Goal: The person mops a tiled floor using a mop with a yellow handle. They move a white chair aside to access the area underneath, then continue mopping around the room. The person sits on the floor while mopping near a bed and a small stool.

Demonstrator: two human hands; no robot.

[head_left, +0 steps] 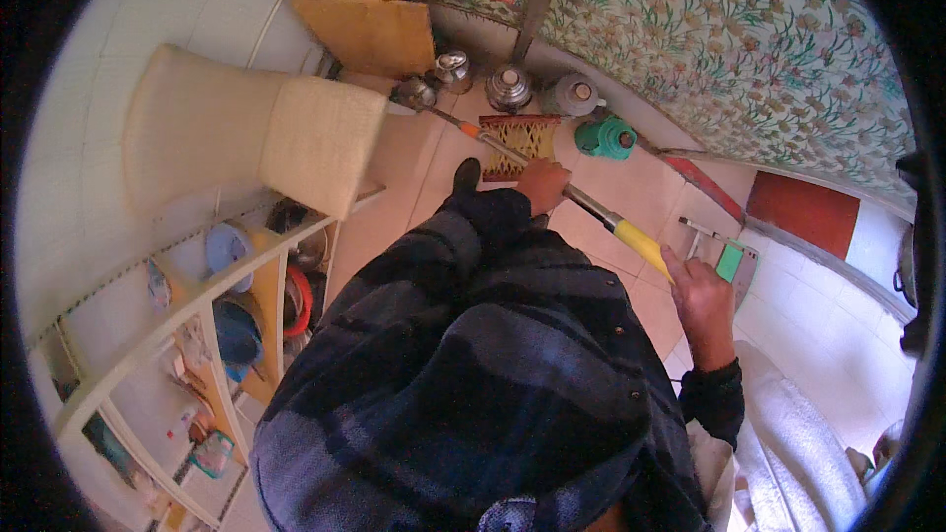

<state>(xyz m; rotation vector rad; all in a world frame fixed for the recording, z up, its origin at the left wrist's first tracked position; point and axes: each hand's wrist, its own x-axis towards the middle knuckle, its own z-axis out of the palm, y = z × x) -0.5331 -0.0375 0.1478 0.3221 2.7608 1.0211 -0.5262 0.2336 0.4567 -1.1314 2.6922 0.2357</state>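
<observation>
Step in hand, by the look of it: floor cleaning with a long-handled tool, stroke directed toward the far wall.

Left hand [543, 184]: clenched around the grey metal shaft of the long mop or broom handle [581, 199], at mid-length. Right hand [702, 298]: wrapped around the near end, at the yellow plastic grip sleeve [641, 243]. Both grasps firm; dark plaid sleeves down to the wrists.

Position of the tool: slanted from the right hand up and away to the left, orange collar [471, 130] on the far section, working end down near the floor beside the round steel pots [509, 89]. Head of the tool not clearly visible; type cannot be told.

Surroundings: pale tiled floor [631, 177]; red-and-yellow woven mat [520, 141] just past the left hand; teal plastic container [605, 137] next to the mat; floral patterned wall covering [749, 49] behind; white shelving unit [168, 335] with bowls and containers to the left; cream cloth [256, 133] draped over its top; white metal dustpan with a green panel [729, 261] near the right hand.

Next move, as a judgement: pull or push along the handle axis, both grips kept tight, left hand as guide, right hand as drive. Care needed around the pots and the teal container, both close to the working end and easily knocked.
</observation>
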